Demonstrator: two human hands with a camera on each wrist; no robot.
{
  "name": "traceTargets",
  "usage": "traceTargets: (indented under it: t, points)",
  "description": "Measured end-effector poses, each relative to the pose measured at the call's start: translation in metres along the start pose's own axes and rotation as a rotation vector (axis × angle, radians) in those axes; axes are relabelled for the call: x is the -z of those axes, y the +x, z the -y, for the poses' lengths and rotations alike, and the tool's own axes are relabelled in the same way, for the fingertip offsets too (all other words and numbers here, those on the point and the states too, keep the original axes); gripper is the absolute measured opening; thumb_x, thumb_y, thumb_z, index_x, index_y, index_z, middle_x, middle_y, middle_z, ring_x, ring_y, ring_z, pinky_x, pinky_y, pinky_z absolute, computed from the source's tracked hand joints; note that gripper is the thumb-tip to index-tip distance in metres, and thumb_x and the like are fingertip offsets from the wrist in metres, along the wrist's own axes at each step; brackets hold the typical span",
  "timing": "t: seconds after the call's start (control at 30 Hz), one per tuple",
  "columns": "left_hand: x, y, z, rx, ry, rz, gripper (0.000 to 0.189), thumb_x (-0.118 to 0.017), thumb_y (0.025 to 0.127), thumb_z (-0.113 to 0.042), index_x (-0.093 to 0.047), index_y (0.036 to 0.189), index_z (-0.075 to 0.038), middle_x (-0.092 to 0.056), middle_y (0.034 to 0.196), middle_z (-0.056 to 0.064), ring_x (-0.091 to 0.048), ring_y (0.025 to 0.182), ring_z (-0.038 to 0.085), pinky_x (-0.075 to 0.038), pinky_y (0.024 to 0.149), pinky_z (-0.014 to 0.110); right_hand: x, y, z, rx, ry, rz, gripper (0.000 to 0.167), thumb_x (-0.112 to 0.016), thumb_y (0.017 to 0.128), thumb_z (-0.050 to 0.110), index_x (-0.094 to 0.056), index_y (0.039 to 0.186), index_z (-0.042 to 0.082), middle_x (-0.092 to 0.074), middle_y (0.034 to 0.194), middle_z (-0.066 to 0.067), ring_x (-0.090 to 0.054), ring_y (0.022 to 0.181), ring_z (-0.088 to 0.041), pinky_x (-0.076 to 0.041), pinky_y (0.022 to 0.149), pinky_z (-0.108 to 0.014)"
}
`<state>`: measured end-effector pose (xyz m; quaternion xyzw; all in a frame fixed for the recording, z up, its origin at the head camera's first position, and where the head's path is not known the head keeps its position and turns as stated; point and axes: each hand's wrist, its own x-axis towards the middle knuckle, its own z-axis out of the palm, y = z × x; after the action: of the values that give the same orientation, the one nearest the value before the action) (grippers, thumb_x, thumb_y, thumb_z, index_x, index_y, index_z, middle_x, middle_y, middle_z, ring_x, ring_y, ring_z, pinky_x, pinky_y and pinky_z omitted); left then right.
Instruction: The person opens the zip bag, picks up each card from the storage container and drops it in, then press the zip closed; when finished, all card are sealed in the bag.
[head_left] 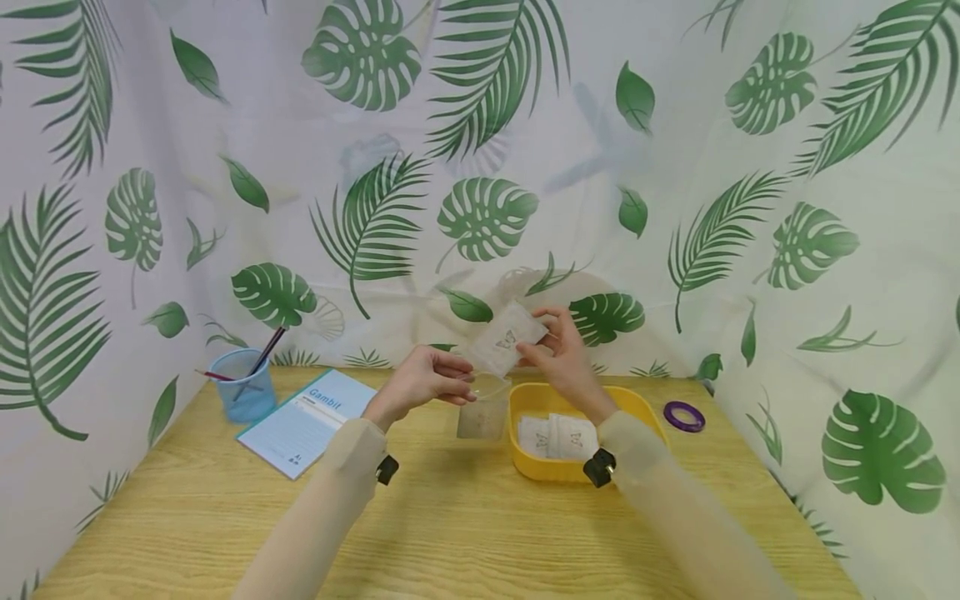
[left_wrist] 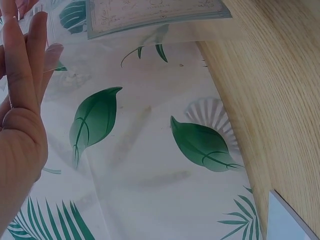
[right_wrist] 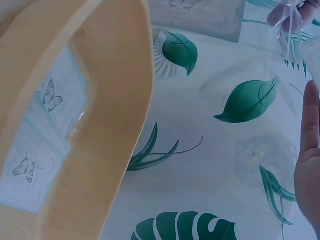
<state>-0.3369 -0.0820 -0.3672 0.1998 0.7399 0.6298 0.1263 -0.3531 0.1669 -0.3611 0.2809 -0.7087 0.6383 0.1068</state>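
Observation:
My left hand (head_left: 426,385) pinches the top of a clear plastic bag (head_left: 491,387), which hangs with its mouth apparently spread. A greyish printed card (head_left: 482,420) shows in its lower part, and the left wrist view has the same card (left_wrist: 160,16) at the top. Above the bag, my right hand (head_left: 558,350) holds a flat white packet with a butterfly print (head_left: 504,340), tilted, between thumb and fingers. The packet's lower corner is close to the bag's mouth; whether they touch I cannot tell. More butterfly packets (head_left: 573,437) lie in a yellow basket (head_left: 551,472) under my right forearm.
Left on the wooden table (head_left: 450,533) stand a blue mesh pen cup (head_left: 247,400) with pencils and a light-blue notebook (head_left: 300,433). A purple tape roll (head_left: 684,417) lies right of the basket. Leaf-patterned cloth (head_left: 480,125) encloses the back and sides.

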Motion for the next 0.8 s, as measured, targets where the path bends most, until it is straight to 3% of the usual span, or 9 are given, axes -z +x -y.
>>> traceTargets:
  t: [0.1, 0.27, 0.47, 0.6, 0.8]
  points:
    - [0.0004, -0.0002, -0.0002, -0.003, -0.004, 0.005, 0.037, -0.066, 0.089, 0.005, -0.06, 0.126, 0.011, -0.067, 0.116, 0.028, -0.075, 0.084, 0.023, -0.064, 0.074, 0.034, -0.0012, -0.001, -0.0007, -0.005, -0.037, 0.004, 0.048, -0.064, 0.092, -0.002, -0.037, 0.132, 0.004, -0.056, 0.112, -0.015, -0.066, 0.086, -0.013, -0.064, 0.073, -0.036]
    - [0.0, -0.0006, -0.0004, -0.006, -0.009, 0.004, 0.04, -0.066, 0.089, 0.005, -0.058, 0.127, 0.011, -0.066, 0.116, 0.03, -0.075, 0.084, 0.023, -0.064, 0.076, 0.036, -0.0011, -0.0031, -0.0003, -0.015, -0.108, 0.02, 0.048, -0.066, 0.091, 0.0, -0.042, 0.132, 0.006, -0.059, 0.113, -0.023, -0.066, 0.088, -0.015, -0.063, 0.076, -0.047]
    - [-0.0007, 0.0, 0.0001, 0.008, -0.001, -0.004, 0.045, -0.066, 0.088, 0.006, -0.056, 0.132, 0.009, -0.068, 0.114, 0.028, -0.075, 0.084, 0.023, -0.062, 0.082, 0.044, 0.0005, -0.0039, -0.0011, 0.038, -0.197, 0.068, 0.043, -0.067, 0.092, 0.004, -0.049, 0.131, 0.008, -0.064, 0.1, -0.023, -0.066, 0.085, -0.024, -0.062, 0.075, -0.051]
    - [-0.0008, 0.0014, 0.0003, 0.011, 0.014, 0.005, 0.039, -0.067, 0.088, 0.005, -0.061, 0.127, 0.007, -0.07, 0.109, 0.025, -0.075, 0.083, 0.023, -0.061, 0.082, 0.046, 0.0019, -0.0039, -0.0009, 0.064, -0.274, 0.085, 0.041, -0.067, 0.092, 0.004, -0.053, 0.13, 0.009, -0.066, 0.094, -0.021, -0.066, 0.083, -0.033, -0.064, 0.073, -0.042]
    - [-0.0002, 0.0021, 0.0015, 0.017, 0.014, 0.007, 0.04, -0.067, 0.088, 0.006, -0.061, 0.127, 0.008, -0.07, 0.109, 0.025, -0.075, 0.083, 0.023, -0.062, 0.082, 0.045, -0.0005, -0.0026, 0.0045, 0.064, -0.386, 0.128, 0.037, -0.068, 0.092, 0.006, -0.059, 0.127, 0.011, -0.065, 0.088, -0.018, -0.065, 0.077, -0.032, -0.06, 0.068, -0.024]
